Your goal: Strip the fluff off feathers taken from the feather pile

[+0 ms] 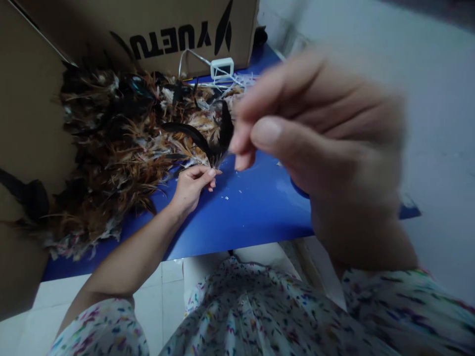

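Left hand [195,187] pinching slim, curved black feathers [225,129] by their base.
They stand over the smooth blue tabletop [256,212], at the right of a tangled brown-and-black feather heap [122,148]. Right hand [334,128], raised and blurred, has thumb near fingers; contents unclear. Touching the feathers would call for lowering it.

The left hand [195,185] pinches some black feathers [218,136] by their bottom ends, over the blue table [241,212]. The right hand [319,123] is up high, big and blurry, with its thumb and fingers close together. A big messy pile of brown and black feathers [122,143] lies beside a brown box [166,29] with black letters. A small white gadget [221,68] is near the box.
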`<state>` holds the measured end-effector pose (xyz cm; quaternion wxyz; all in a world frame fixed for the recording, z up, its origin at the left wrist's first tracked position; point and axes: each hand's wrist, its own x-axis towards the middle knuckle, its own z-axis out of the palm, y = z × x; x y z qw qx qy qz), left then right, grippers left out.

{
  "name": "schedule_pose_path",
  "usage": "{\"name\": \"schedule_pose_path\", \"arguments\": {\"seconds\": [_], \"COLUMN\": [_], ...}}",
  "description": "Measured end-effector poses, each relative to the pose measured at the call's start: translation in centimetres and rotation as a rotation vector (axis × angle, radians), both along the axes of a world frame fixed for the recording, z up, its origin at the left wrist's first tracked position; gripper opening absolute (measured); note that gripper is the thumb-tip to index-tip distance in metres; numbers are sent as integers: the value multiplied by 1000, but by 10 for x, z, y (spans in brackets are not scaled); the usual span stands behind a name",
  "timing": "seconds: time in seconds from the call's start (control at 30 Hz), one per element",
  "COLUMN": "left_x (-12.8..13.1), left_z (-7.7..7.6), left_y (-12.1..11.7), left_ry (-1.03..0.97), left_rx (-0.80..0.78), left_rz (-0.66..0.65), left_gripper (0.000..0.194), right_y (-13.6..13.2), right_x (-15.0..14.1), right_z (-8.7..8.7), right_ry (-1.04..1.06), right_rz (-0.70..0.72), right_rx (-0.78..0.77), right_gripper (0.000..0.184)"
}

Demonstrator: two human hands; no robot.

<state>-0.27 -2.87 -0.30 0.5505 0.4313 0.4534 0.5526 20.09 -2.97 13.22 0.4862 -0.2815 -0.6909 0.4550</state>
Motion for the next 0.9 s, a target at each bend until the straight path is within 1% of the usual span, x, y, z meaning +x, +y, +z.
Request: {"name": "schedule_pose_path", "arguments": {"seconds": [0.03, 0.07, 0.17, 0.23, 0.27, 0.33, 0.4, 0.47, 0.57, 0.67, 0.9], "left_x": [0, 1, 1, 2, 3, 3, 3, 3, 3, 3, 2], "left_z": [2, 3, 4, 5, 4, 4, 4, 4, 4, 6, 7], "left_y": [0, 0, -1, -2, -3, -4, -5, -6, -6, -6, -6], "left_ry": [-11, -20, -39, -46, -45, -41, -37, -32, -36, -49, -60], "left_rx": [-3, -6, -22, -26, -26, -26, -20, -18, -43, -73, -121], "left_rz": [-9, -13, -12, -11, -13, -23, -39, -63, -88, -93, -98], "left_gripper": [36, 36, 36, 37, 38, 38, 38, 37, 37, 37, 38], "right_y": [5, 12, 30, 37, 39, 39, 38, 37, 38, 39, 39], "right_x": [-3, -6, -14, -19, -21, -25, -28, -30, -32, -32, -33], "right_z": [-7, -18, -61, -87, -96, -107, -111, -111, -109, -107, -108], "right_ry": [19, 3, -205, -206, -186, -173, -154, -132, -104, -94, -106], "right_rz": [62, 66, 57, 61, 60, 74, 67, 50, 51, 51, 35], "right_rx": [42, 27, -137, -233, -265, -295, -286, -277, -317, -371, -440], "right_gripper": [6, 7, 5, 16, 24, 34, 39, 42, 43, 39, 21]}}
